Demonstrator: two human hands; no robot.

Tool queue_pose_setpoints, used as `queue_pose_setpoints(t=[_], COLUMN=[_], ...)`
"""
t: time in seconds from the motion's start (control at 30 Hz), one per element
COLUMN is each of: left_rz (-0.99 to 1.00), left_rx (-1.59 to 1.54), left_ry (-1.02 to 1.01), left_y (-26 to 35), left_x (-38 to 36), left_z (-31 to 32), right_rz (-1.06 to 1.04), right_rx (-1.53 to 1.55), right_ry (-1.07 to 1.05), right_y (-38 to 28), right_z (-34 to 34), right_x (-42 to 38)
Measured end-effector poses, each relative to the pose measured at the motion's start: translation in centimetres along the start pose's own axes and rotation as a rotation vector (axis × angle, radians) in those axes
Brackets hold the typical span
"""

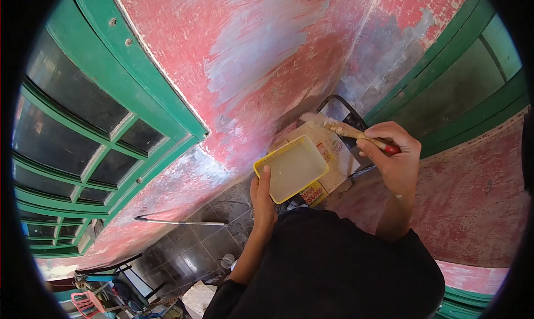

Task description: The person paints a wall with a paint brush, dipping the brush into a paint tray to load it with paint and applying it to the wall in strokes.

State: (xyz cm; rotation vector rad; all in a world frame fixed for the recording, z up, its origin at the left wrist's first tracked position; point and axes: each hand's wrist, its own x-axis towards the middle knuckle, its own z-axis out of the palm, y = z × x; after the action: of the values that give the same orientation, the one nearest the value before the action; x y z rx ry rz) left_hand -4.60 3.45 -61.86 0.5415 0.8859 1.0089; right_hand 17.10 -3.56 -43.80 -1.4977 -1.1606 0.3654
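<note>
My left hand (262,199) holds a yellow-rimmed rectangular tray (292,172) by its near left edge, the thumb over the rim. Pale, milky liquid fills the tray. Above and right of it, my right hand (394,152) is closed round the handle of a paintbrush (347,130) with a red end. The brush points left, its pale bristles beyond the tray's far edge and apart from it. Behind the brush and tray rises a red wall (183,30) with broad whitish patches.
Green-framed windows (105,141) stand at left and a green frame (445,69) at right. Below the tray are a cardboard box (336,166) and a black metal frame (334,98). A pole (183,223) lies low at left; a pink chair (86,303) is bottom left.
</note>
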Motion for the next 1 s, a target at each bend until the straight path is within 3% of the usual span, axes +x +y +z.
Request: queue_pose_setpoints(t=[0.17,0.47,0.57,0.63,1.0], left_rz=[-0.001,0.021,0.017,0.033,0.036], left_rx=[-0.044,-0.037,-0.036,-0.022,0.085], left_ry=[-0.006,-0.026,-0.028,-0.027,0.024], left_y=[-0.1,-1.1,-0.7,-0.5,-0.1], left_x=[-0.3,0.1,0.0,-0.1,0.1], left_z=[0.5,0.0,0.3,0.6,0.7], right_rz=[0.000,0.112,-0.005,-0.283,-0.386], right_rx=[0.002,0.142,-0.066,-0.312,-0.492], right_ry=[-0.046,0.142,0.209,0.131,0.009], right_y=[-0.4,-0.6,1.6,2.9,6.9], right_z=[0.5,4.1,5.0,5.5,8.2], right_x=[-0.6,-1.5,-1.7,-1.4,-1.0])
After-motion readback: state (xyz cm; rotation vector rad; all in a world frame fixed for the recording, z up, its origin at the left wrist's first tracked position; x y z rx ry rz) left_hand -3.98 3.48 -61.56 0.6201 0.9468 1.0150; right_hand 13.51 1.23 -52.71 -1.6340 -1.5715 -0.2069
